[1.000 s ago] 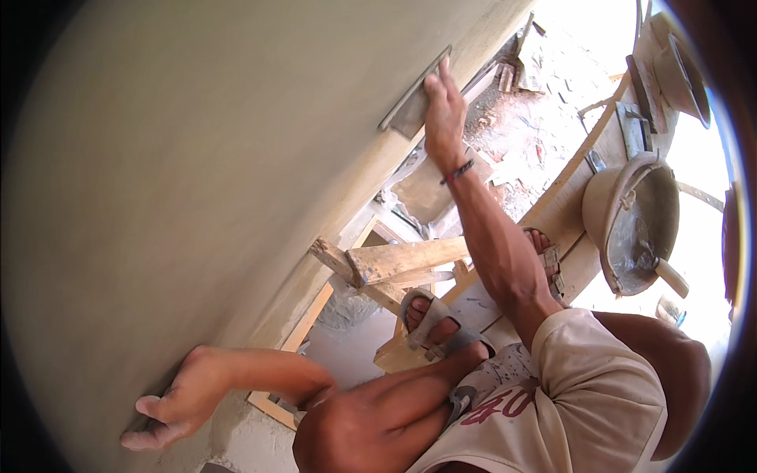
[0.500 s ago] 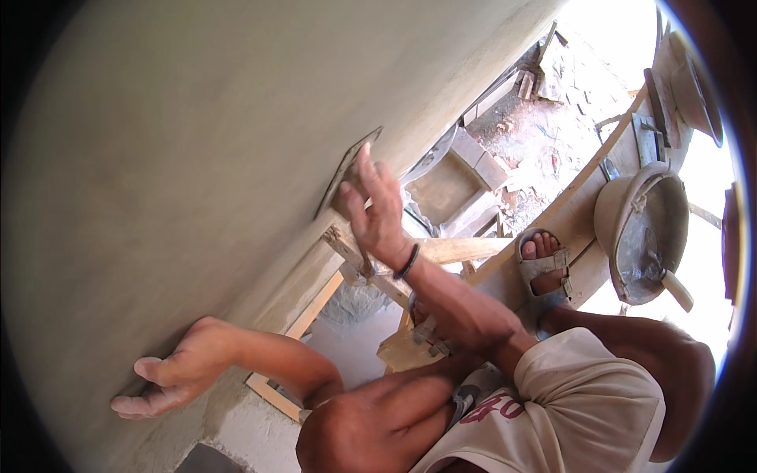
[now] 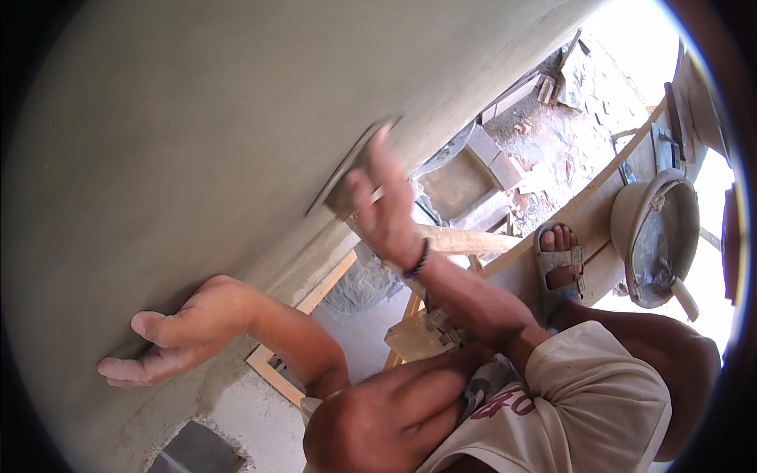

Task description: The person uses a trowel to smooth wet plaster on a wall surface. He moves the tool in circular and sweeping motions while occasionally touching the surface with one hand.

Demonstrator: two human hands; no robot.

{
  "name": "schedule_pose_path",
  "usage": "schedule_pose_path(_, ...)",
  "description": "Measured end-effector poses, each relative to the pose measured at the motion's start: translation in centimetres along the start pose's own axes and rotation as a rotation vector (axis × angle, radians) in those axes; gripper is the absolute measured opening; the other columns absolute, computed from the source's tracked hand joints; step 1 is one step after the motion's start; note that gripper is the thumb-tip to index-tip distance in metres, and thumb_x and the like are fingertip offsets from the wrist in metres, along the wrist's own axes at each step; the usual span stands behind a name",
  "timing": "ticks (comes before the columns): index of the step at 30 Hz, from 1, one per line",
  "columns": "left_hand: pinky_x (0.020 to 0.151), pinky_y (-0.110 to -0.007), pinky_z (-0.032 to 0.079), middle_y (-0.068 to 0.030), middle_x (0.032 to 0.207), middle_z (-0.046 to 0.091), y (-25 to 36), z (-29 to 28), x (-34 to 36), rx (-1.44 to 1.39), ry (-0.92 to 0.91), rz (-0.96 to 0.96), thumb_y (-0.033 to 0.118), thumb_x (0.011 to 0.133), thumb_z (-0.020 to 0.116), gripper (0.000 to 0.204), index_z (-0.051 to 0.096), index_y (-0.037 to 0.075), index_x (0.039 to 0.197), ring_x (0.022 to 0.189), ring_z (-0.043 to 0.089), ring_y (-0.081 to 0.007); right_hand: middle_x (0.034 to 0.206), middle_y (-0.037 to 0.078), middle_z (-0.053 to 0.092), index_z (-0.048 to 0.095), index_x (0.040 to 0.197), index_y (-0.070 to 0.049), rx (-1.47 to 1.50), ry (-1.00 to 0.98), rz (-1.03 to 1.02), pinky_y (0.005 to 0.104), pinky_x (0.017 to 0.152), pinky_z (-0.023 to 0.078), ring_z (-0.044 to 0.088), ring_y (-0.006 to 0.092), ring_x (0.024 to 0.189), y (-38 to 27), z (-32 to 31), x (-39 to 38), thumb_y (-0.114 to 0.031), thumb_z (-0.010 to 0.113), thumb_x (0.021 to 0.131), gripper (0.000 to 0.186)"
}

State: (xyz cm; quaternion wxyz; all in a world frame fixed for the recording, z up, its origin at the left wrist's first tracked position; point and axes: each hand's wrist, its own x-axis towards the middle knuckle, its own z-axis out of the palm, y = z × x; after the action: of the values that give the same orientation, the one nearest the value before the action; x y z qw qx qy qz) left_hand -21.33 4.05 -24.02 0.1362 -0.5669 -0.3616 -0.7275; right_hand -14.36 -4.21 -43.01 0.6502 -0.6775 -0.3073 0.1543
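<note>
My right hand (image 3: 386, 213), blurred by motion, is on a flat metal trowel (image 3: 337, 183) held against the smooth grey plastered wall (image 3: 173, 142); its fingers stretch along the tool, and the handle is mostly hidden. My left hand (image 3: 177, 331) rests lower on the same wall, toward the left, fingers loosely bent and apart, thumb out, with nothing in it.
A sandalled foot (image 3: 561, 260) is on a curved plank (image 3: 595, 197) at the right, beside a grey bucket (image 3: 631, 213) with a pale handled tool in it and metal tools (image 3: 662, 150). Below lie wooden battens (image 3: 323, 284), blocks (image 3: 493, 165) and rubble (image 3: 536, 134).
My right hand and trowel have swept from high on the right down and leftward along the wall, then shifted slightly. My left hand has moved upward a little on the wall.
</note>
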Motion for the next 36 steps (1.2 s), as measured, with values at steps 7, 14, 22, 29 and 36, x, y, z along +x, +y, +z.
schedule_pose_path(7,0.106,-0.044,0.039,-0.0195,0.155,0.013,0.3,0.4,0.0,0.068,-0.026,0.045,0.024,0.077,0.056,0.074,0.038,-0.004,0.143,0.141,0.026,-0.0318,0.091,0.017,0.054,0.033,0.148,0.001,-0.131,-0.101,0.189,0.0394,0.076,0.041,0.052,0.0296,0.080,6.9,2.4,-5.1,-0.015,0.059,0.092,0.064)
schedule_pose_path(14,0.108,-0.045,0.037,-0.0199,0.154,0.015,-0.2,0.0,0.3,0.052,-0.014,0.071,0.023,0.077,0.057,0.072,0.041,-0.004,0.142,0.143,0.022,-0.0308,0.087,0.017,0.054,0.035,0.147,0.003,0.134,0.102,-0.105,0.0391,0.071,0.043,0.051,0.0300,0.075,0.7,0.2,0.8,-0.014,0.061,0.092,0.063)
schedule_pose_path(22,0.110,-0.045,0.036,-0.0196,0.153,0.016,0.6,0.6,-0.6,0.036,-0.007,0.071,0.022,0.077,0.057,0.069,0.043,-0.004,0.140,0.144,0.021,-0.0296,0.098,0.020,0.059,0.033,0.149,-0.001,-0.086,0.066,0.161,0.0414,0.078,0.041,0.055,0.0297,0.085,9.2,2.2,-3.4,-0.018,0.058,0.093,0.064)
schedule_pose_path(29,0.110,-0.045,0.037,-0.0198,0.155,0.015,0.3,0.2,-0.5,0.114,-0.031,0.075,0.023,0.078,0.056,0.069,0.043,-0.004,0.140,0.142,0.025,-0.0308,0.092,0.020,0.060,0.033,0.147,0.006,-0.001,0.173,0.058,0.0388,0.073,0.047,0.058,0.0267,0.081,7.8,-3.5,4.6,-0.014,0.058,0.094,0.063)
schedule_pose_path(36,0.110,-0.046,0.035,-0.0208,0.155,0.015,-0.2,0.1,-0.3,0.138,0.008,0.066,0.024,0.078,0.056,0.072,0.041,-0.004,0.142,0.142,0.025,-0.0323,0.084,0.014,0.050,0.037,0.143,0.008,-0.118,0.017,-0.114,0.0395,0.072,0.037,0.047,0.0270,0.078,4.7,0.6,-0.1,-0.014,0.060,0.089,0.063)
